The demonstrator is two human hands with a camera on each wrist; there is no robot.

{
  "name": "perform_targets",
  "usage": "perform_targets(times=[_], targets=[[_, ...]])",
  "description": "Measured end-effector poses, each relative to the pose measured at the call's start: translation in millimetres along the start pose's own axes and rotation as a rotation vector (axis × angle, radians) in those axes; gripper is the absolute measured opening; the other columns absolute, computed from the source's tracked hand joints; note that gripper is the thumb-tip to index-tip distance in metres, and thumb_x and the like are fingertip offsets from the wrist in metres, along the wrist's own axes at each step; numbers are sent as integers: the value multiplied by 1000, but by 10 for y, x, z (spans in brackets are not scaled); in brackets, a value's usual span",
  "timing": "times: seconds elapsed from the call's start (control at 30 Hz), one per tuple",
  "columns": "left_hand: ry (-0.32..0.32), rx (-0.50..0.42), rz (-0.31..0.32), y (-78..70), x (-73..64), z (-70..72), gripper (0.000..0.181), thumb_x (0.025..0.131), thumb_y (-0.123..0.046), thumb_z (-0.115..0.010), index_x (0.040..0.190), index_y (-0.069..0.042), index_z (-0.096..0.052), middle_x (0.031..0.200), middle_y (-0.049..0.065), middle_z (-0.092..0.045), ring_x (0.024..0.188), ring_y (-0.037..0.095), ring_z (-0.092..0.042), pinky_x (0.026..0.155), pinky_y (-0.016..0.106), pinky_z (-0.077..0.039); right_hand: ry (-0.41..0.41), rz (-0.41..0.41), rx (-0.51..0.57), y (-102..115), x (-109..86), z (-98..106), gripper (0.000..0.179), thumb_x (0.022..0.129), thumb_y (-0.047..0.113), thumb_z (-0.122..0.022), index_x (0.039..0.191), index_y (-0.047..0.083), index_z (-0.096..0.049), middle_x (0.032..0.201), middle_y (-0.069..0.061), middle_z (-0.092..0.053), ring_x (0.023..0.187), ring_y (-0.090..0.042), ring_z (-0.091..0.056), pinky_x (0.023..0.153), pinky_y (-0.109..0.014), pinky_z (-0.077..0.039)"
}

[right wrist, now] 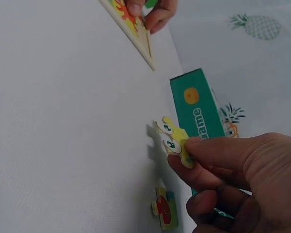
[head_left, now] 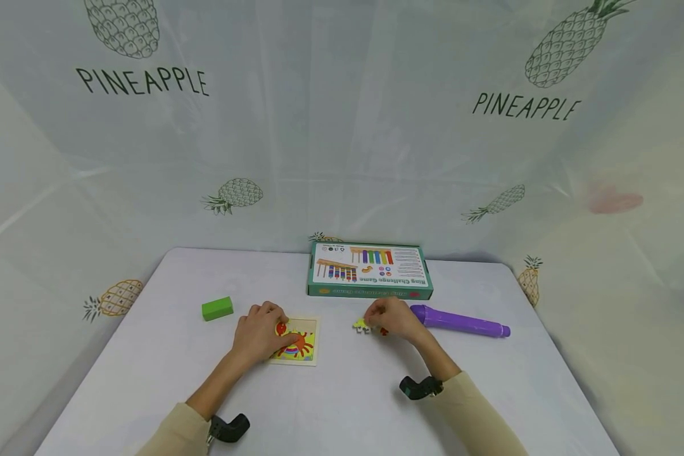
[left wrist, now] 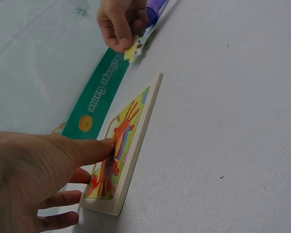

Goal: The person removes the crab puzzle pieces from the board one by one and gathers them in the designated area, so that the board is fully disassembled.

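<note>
Seemingly mid-assembly | right fingers (right wrist: 218, 153) pinch eyed yellow piece (right wrist: 170, 139) | left fingers (left wrist: 94, 151), unclenched, press puzzle board (left wrist: 138, 138) | next move likely calls for aligning piece over board

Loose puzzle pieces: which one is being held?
The yellow piece with two eyes, pinched by the right hand; the piece with red on it rests on the table.

You had a free lane along the bench (head_left: 339, 386) at lower centre of the head view, between the puzzle board (head_left: 315, 342) and your right fingers (right wrist: 201, 177). The green box (head_left: 370, 272) blocked its far end, the purple stick (head_left: 464, 322) barred lower right, and a loose puzzle piece (right wrist: 166, 209) lay beneath those fingers.
</note>
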State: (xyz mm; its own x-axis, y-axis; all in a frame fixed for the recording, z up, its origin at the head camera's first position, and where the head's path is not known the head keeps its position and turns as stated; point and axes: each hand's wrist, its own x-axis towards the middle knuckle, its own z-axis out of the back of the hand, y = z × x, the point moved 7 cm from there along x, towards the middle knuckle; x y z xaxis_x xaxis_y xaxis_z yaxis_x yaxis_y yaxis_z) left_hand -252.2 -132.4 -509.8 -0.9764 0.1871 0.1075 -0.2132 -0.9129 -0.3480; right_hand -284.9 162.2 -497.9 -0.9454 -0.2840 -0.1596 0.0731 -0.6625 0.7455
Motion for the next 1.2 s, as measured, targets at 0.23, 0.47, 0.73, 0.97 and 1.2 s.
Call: perform_targets(times=[0.23, 0.47, 0.73, 0.97, 1.2], targets=[[1, -8, 4, -20, -7, 20, 48, 76, -56, -81, 99, -14, -72, 120, 10, -62, 109, 36, -52, 89, 61, -45, 27, -23, -32, -61, 23, -43, 4, 91, 14, -72, 89, 11, -74, 79, 1, -66, 69, -16, -56, 60, -29, -46], [3, 0, 4, -3, 0, 3, 47, 77, -57, -80, 98, -16, -72, 120, 8, -62, 110, 35, -52, 90, 61, -45, 23, 2, -66, -61, 41, -49, 5, 92, 13, -72, 87, 11, -74, 78, 2, -65, 67, -16, -57, 57, -29, -47], [-4, -1, 1, 9, 2, -5, 47, 77, -58, -80, 97, -17, -71, 121, 8, -62, 111, 36, -53, 91, 62, -44, 17, 17, -105, -34, 61, -44, 6, 92, 13, -72, 88, 11, -75, 78, 2, -66, 69, -16, -57, 59, -30, -47], [-1, 2, 1, 13, 4, -14, 46, 77, -57, -80, 97, -17, -71, 121, 8, -62, 111, 35, -53, 90, 62, -44, 26, 5, -116, -52, 68, -53, 7, 93, 16, -73, 89, 11, -75, 78, 2, -66, 66, -15, -57, 58, -29, -47], [-1, -3, 0, 3, 1, -6, 46, 77, -57, -80, 98, -16, -72, 120, 8, -62, 111, 36, -53, 91, 62, -44, 23, 2, -118, -56, 71, -55, 7, 92, 17, -73, 90, 10, -75, 79, 2, -66, 65, -15, -57, 57, -29, -47]])
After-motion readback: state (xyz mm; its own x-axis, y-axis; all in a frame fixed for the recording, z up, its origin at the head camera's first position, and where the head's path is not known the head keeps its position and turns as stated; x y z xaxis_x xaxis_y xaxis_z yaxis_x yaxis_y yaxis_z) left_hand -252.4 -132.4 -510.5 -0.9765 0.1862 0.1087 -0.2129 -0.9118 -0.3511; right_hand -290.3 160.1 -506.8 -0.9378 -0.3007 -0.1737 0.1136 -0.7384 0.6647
